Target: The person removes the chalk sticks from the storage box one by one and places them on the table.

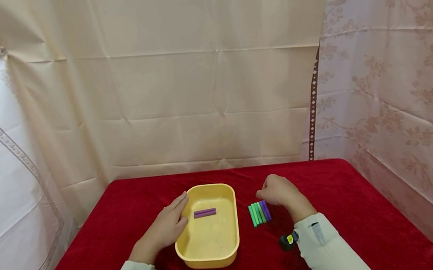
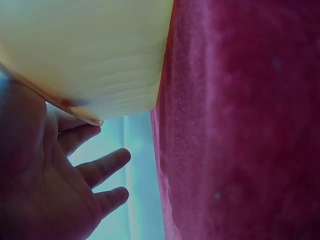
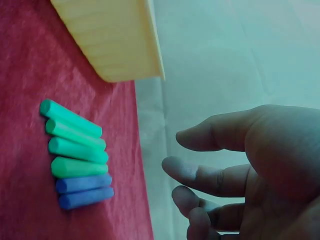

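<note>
A yellow plastic tub [image 1: 209,258] stands on the red cloth, with two purple chalk sticks [image 1: 205,213] side by side on its floor. My left hand [image 1: 165,224] rests at the tub's left rim, its fingers stretched out along the edge. In the left wrist view the fingers [image 2: 105,167] are spread below the rim. Right of the tub lies a row of several chalk sticks [image 1: 259,213], green ones [image 3: 77,150] beside two blue-purple ones [image 3: 85,191]. Just beyond that row hovers my right hand [image 1: 279,190], fingers loosely bent, thumb and forefinger apart with nothing between them.
A red velvet cloth [image 1: 347,209] covers the table. Cream curtains [image 1: 203,88] hang behind its far edge, with a patterned curtain [image 1: 402,89] on the right. Each wrist carries a small black camera [image 1: 287,242].
</note>
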Action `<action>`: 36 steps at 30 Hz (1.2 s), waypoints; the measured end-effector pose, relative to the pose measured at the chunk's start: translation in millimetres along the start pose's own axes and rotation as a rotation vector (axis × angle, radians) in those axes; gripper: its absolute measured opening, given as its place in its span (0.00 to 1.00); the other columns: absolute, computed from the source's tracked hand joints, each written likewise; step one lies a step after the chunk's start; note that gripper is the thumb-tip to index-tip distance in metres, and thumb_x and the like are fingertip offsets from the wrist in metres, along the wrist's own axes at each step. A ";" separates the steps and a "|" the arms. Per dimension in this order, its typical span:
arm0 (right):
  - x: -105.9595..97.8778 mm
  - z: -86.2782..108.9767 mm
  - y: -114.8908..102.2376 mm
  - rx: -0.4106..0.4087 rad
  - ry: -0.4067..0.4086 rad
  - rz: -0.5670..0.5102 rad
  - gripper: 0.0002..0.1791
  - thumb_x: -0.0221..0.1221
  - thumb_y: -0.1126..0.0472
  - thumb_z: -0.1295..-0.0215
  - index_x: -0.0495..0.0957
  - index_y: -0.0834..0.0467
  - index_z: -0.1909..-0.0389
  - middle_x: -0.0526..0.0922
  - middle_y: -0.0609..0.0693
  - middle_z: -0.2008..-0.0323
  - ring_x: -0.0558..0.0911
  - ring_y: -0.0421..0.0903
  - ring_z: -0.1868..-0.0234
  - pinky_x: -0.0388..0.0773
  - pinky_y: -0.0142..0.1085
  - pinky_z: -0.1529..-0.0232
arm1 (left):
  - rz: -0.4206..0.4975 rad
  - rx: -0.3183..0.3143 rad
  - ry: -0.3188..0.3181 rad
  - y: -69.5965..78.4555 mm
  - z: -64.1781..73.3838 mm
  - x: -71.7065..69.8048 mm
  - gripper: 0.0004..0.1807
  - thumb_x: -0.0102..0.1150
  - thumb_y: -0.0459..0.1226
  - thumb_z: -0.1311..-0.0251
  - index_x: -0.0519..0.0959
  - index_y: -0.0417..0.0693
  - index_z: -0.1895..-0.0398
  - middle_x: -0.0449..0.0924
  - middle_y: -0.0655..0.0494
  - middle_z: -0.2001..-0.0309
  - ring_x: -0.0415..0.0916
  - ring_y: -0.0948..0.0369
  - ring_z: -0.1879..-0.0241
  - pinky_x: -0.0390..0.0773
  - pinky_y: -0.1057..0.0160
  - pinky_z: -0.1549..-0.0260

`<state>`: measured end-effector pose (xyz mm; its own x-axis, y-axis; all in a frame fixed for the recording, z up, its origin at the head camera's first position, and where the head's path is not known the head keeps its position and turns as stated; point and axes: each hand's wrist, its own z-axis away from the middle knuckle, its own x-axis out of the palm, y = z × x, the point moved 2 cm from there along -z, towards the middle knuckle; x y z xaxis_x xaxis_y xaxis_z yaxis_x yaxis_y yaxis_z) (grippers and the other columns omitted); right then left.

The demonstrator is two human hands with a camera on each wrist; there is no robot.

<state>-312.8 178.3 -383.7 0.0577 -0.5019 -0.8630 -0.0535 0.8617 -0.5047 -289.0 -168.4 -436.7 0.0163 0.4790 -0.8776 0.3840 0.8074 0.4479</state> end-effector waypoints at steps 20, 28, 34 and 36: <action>15.2 -17.1 -49.2 -0.044 -0.058 -0.002 0.26 0.62 0.55 0.40 0.64 0.49 0.94 0.61 0.41 0.91 0.57 0.39 0.87 0.56 0.31 0.87 | -0.008 0.021 -0.008 -2.4 -0.6 1.0 0.33 0.47 0.37 0.26 0.59 0.43 0.19 0.54 0.51 0.17 0.55 0.49 0.20 0.59 0.37 0.25; 29.1 -22.9 -73.1 -0.114 -0.071 0.054 0.25 0.61 0.59 0.43 0.61 0.49 0.95 0.59 0.42 0.92 0.56 0.40 0.87 0.54 0.32 0.86 | -0.019 0.031 -0.003 -3.0 0.6 0.0 0.33 0.46 0.37 0.26 0.59 0.43 0.19 0.54 0.50 0.17 0.56 0.48 0.20 0.59 0.36 0.25; 37.9 -24.0 -89.3 -0.164 -0.067 0.062 0.25 0.62 0.60 0.45 0.60 0.48 0.95 0.57 0.41 0.91 0.54 0.40 0.86 0.51 0.32 0.86 | -0.023 0.032 -0.007 -1.7 0.5 0.0 0.33 0.45 0.36 0.26 0.59 0.42 0.19 0.54 0.50 0.17 0.56 0.48 0.20 0.59 0.36 0.25; 40.2 -23.8 -93.7 -0.175 -0.068 0.055 0.25 0.62 0.61 0.46 0.60 0.49 0.95 0.56 0.41 0.91 0.53 0.40 0.86 0.51 0.33 0.86 | -0.021 0.035 -0.006 -1.2 0.2 0.1 0.33 0.45 0.36 0.26 0.59 0.42 0.19 0.54 0.50 0.17 0.56 0.48 0.20 0.59 0.36 0.25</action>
<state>-329.1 75.7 -371.7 0.1173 -0.4429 -0.8889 -0.2309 0.8583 -0.4582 -289.2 -169.4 -437.4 0.0129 0.4597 -0.8880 0.4165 0.8049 0.4227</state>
